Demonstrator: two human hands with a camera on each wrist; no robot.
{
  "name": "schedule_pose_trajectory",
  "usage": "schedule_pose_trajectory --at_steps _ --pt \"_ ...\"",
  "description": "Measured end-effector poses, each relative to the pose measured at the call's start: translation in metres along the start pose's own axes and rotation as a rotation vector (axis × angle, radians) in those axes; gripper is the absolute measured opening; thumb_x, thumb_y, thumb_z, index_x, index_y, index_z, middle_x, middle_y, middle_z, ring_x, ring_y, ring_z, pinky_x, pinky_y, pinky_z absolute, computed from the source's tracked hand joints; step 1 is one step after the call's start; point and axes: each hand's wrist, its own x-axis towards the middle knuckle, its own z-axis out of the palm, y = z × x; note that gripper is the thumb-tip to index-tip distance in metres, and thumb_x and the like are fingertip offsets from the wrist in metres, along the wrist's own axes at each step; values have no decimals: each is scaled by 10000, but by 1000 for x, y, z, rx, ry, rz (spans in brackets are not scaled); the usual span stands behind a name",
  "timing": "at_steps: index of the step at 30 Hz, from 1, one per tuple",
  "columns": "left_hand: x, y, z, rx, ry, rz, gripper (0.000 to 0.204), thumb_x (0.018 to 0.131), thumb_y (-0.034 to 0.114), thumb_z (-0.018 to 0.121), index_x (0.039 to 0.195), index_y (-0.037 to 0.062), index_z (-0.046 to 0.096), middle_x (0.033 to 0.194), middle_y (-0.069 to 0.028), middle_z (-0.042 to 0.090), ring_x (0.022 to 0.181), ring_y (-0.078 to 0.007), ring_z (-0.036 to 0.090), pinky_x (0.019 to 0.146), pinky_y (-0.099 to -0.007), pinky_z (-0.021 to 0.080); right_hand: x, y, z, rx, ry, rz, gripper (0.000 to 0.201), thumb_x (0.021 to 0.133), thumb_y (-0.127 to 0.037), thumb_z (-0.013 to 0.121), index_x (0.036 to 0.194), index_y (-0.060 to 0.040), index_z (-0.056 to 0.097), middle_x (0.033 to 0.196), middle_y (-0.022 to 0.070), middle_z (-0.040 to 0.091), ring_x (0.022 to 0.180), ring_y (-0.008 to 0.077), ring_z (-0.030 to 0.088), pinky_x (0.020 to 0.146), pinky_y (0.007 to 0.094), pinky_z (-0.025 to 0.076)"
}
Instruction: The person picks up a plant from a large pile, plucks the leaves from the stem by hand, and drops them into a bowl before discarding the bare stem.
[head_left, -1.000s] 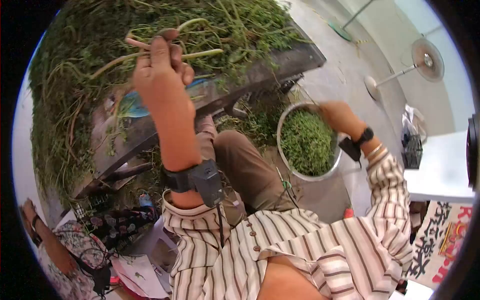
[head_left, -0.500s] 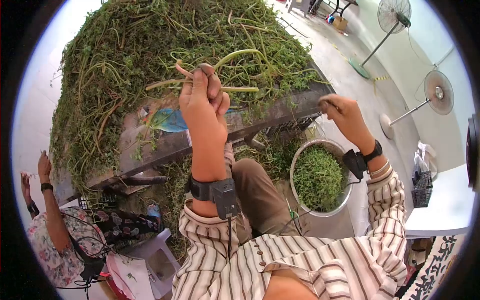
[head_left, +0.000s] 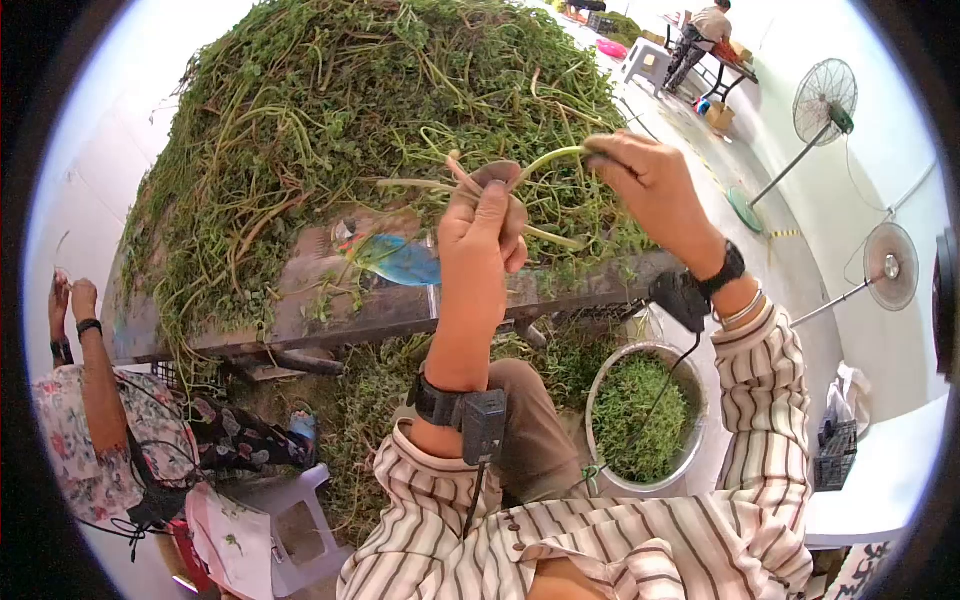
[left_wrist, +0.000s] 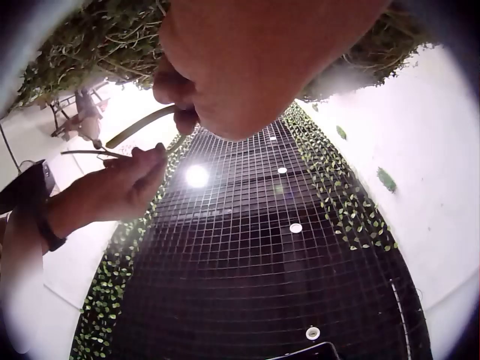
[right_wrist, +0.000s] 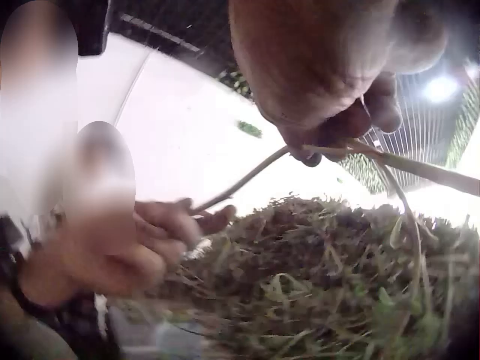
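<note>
My left hand point(head_left: 485, 220) grips several thick green stems between thumb and fingers, their ends sticking out on both sides, above the near edge of the heap of leafy greens point(head_left: 350, 110). One pale green stem point(head_left: 550, 158) arches from it to my right hand point(head_left: 650, 190), whose thumb and fingertips pinch its far end. In the left wrist view, a thick stem point(left_wrist: 142, 125) juts from the left fingers, above my right hand point(left_wrist: 112, 187). The right wrist view has stems point(right_wrist: 431, 171) at the right fingertips; the left hand shows lower left.
A dark table point(head_left: 560, 300) carries the heap and a blue plastic bag point(head_left: 400, 260). Below right stands a metal basin point(head_left: 700, 400) of picked greens. Another person point(head_left: 110, 410) works at left, near a plastic stool point(head_left: 300, 545). Fans point(head_left: 825, 100) stand at right.
My right hand has risen from over the basin, moved in toward the left hand and taken the curved stem's end. The left hand keeps its stems. The head view has shifted.
</note>
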Motion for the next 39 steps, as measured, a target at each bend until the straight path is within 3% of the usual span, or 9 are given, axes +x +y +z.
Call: schedule_pose_trajectory --at_steps 10,12,14,18,27,29,31,35,39 --pt "-4 6 6 239 -46 -143 303 919 234 456 1005 -33 569 583 26 451 410 -26 293 369 -189 270 50 55 7 -282 -29 -337 170 813 -130 535 947 -46 595 818 161 616 730 317 595 642 377 483" --pt "-10 11 1 233 -98 -255 305 915 236 461 984 -39 574 577 27 447 408 -30 298 368 -188 259 58 110 -13 -552 -12 -184 166 818 -154 513 899 -42 604 762 175 602 682 321 587 619 393 471" --pt "-4 12 -10 225 -63 -228 294 919 225 453 961 -38 576 575 17 464 409 -35 324 364 -196 267 56 113 -37 -302 140 112 218 808 -184 504 812 6 611 646 168 570 574 281 557 548 356 426" --pt "3 7 -17 157 16 -137 273 924 210 447 961 -28 576 601 1 494 416 -40 330 377 -214 294 32 95 -43 344 72 547 220 858 -199 509 927 -19 616 648 33 618 451 12 422 401 172 305" --pt "4 -7 -12 75 62 -78 259 915 221 476 1023 -5 544 630 -6 518 433 -36 326 392 -201 286 20 18 0 767 -144 631 236 875 -232 527 974 -22 571 571 -37 417 439 12 326 389 176 254" --pt "4 -9 -11 105 42 -77 241 914 214 477 1009 2 541 633 -11 520 432 -41 332 389 -204 296 19 6 -3 722 -184 622 217 857 -221 542 941 -24 583 584 -11 451 480 39 386 430 201 313" --pt "3 -9 -8 135 56 -56 228 913 212 476 985 6 543 631 -12 519 432 -41 337 388 -205 303 17 0 0 195 -159 219 224 821 -218 568 931 -25 594 600 25 483 536 82 449 491 240 375" --pt "2 -8 -6 187 67 -60 218 910 219 482 915 11 547 626 -15 519 429 -40 353 381 -209 325 9 -16 15 -280 -149 -206 244 779 -220 574 945 -44 599 707 130 594 634 272 584 583 364 460" --pt "1 -13 -4 290 35 -72 228 910 220 480 914 4 555 634 -23 532 426 -41 366 378 -208 337 9 -26 23 -285 -359 -106 153 768 -182 552 794 -31 551 672 149 579 655 329 582 582 426 455"
